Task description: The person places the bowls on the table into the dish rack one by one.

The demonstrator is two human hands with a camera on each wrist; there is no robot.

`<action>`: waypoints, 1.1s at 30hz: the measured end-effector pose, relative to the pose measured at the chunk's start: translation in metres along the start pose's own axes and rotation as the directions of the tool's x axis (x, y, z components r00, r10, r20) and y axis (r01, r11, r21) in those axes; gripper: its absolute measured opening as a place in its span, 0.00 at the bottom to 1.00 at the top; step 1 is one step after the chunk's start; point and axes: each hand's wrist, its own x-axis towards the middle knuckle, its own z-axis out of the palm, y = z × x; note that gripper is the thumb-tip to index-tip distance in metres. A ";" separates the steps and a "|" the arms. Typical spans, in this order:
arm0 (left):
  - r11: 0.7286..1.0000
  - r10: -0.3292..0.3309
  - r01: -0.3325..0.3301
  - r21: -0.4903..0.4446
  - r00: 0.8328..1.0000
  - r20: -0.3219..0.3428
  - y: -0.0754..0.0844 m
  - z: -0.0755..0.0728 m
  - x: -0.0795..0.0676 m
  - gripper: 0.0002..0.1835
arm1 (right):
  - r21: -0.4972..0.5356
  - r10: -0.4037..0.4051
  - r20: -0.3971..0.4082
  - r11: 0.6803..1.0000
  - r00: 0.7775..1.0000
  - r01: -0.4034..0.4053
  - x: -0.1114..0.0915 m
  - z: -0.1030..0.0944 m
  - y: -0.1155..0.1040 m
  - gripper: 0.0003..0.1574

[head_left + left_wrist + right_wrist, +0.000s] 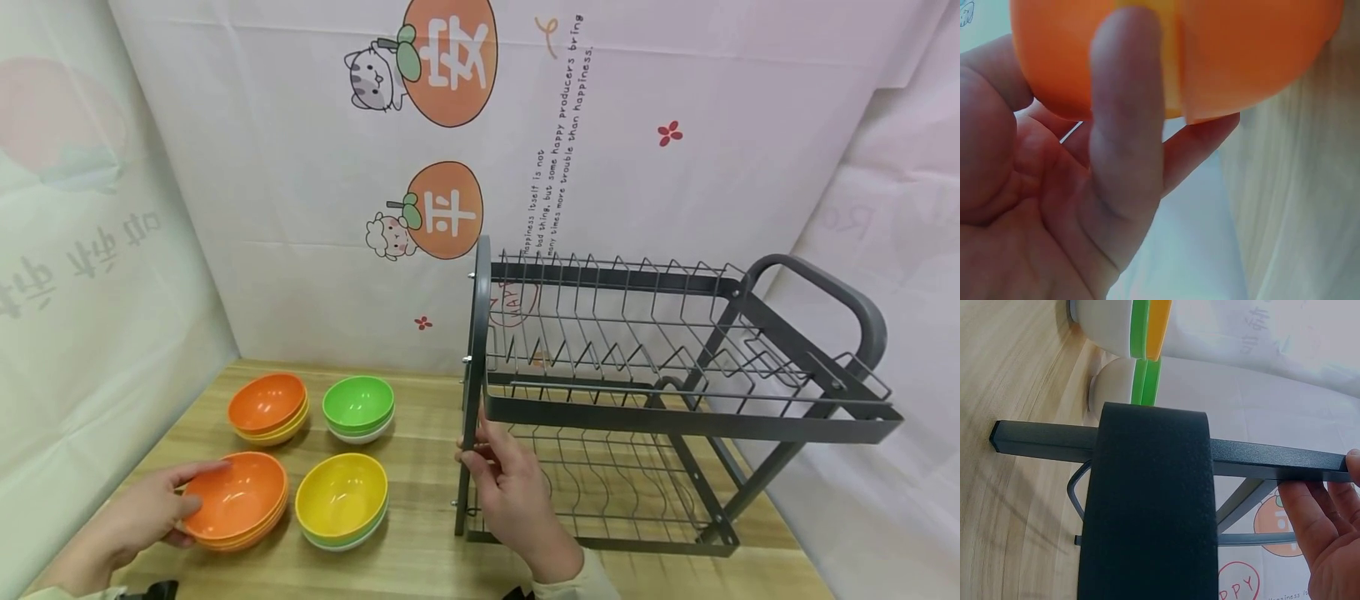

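My left hand (153, 510) grips the left side of a stack of bowls with an orange bowl (238, 498) on top. In the left wrist view its fingers lie against the orange bowls (1247, 56), with a yellow band between them. Just right of it stands another stack, topped by a yellow bowl (341, 496). My right hand (517, 492) holds the left upright of a dark grey two-tier dish rack (693, 423). In the right wrist view the thumb is on one side of that upright (1272, 461) and the fingers on the other.
Behind stand two more stacks, one topped by an orange bowl (267, 402), one by a green bowl (358, 403). All stand on a wood-grain table (420, 467). A printed white cloth (300, 167) hangs behind and at both sides. The rack's handle (840, 300) juts out at the right.
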 end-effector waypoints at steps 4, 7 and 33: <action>1.000 0.011 -0.011 0.019 1.000 -0.010 0.005 -0.001 -0.002 0.34 | 0.009 0.007 0.004 1.000 1.000 -0.007 0.000 0.000 0.000 0.15; 0.999 0.022 -0.021 0.050 1.000 -0.019 0.009 -0.001 -0.002 0.34 | 0.016 0.016 0.007 1.000 1.000 -0.016 0.000 -0.001 0.001 0.16; 0.988 0.095 -0.091 -0.122 0.995 0.029 0.026 -0.011 -0.008 0.34 | 0.023 0.005 0.008 1.000 1.000 -0.005 0.000 -0.002 0.001 0.18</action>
